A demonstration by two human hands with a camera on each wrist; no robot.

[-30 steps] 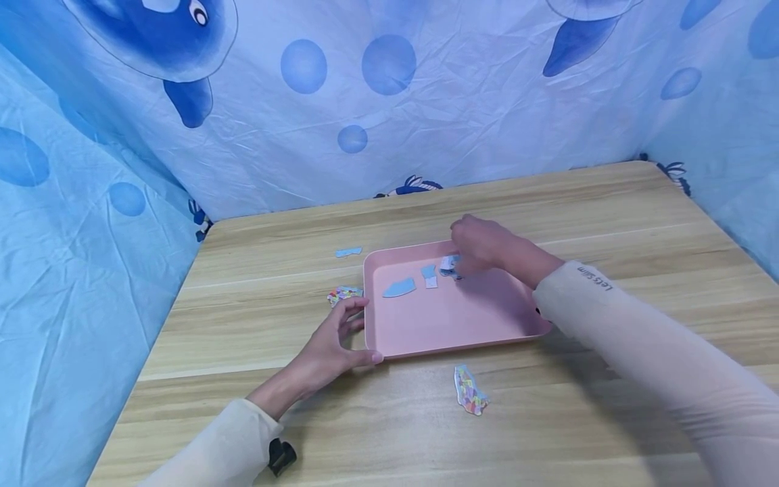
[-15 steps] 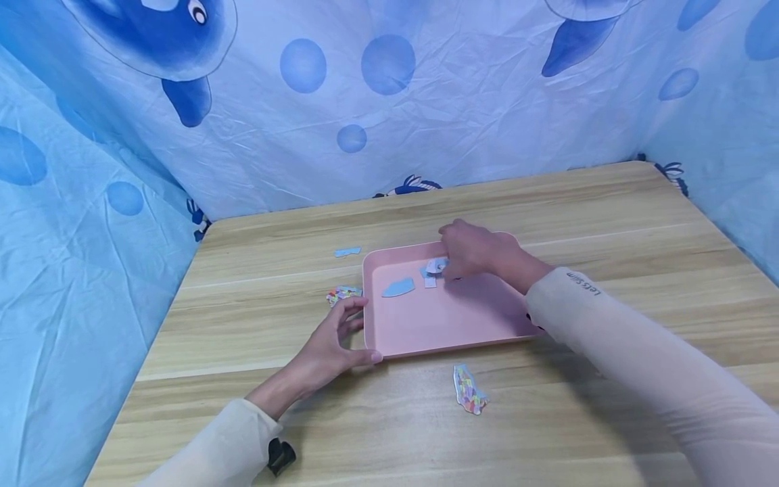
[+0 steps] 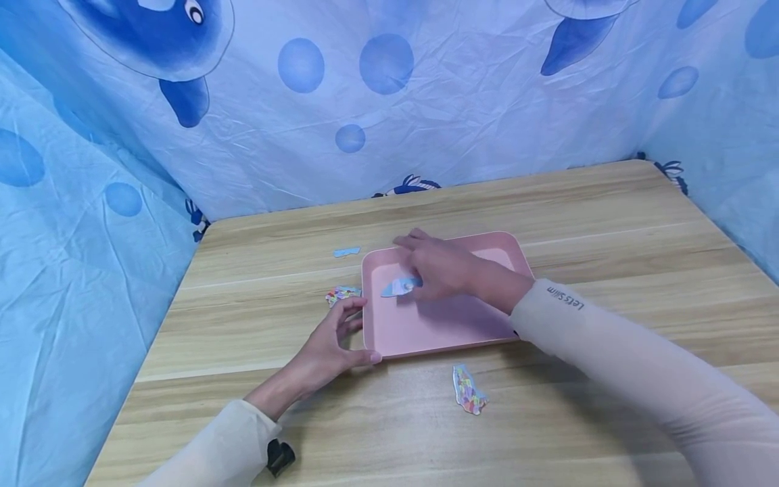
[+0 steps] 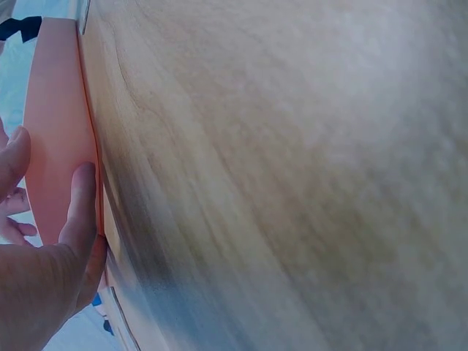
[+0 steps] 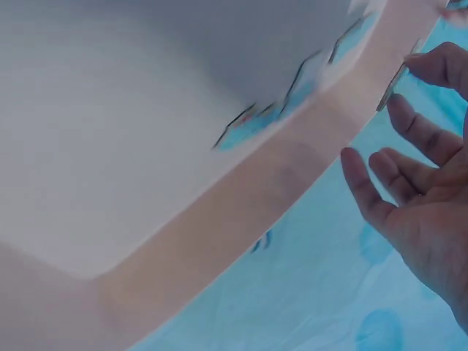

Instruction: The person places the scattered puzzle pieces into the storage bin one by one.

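On the near side of the pink tray (image 3: 450, 335), a patterned piece (image 3: 470, 391) is lying on the counter (image 3: 377, 433), keeping its place. The left hand (image 3: 331, 341) is also staying put, holding the tray's left end between thumb and fingers. Inside the tray, the right hand (image 3: 441, 267) is sweeping from the tray's far middle toward its left end, pinching a pale piece (image 3: 406, 286). That piece is now hovering over or resting on a blue piece (image 3: 389, 290); which of the two, I cannot tell. Since the pinch is holding, the piece is probably being positioned and not yet let go. Just left of the tray, a colourful piece (image 3: 343, 293) is lying undisturbed, as is a blue strip (image 3: 347, 251) beyond the tray's far left corner.

The left wrist view is showing fingers pressing the tray's outer wall, which the head view is mostly hiding. The right wrist view is giving the pinch edge-on, thumb and fingertip meeting on the thin piece, and is revealing blue-toned pieces (image 5: 303, 84) along the tray's wall, some of which the right hand is blocking from the head camera.
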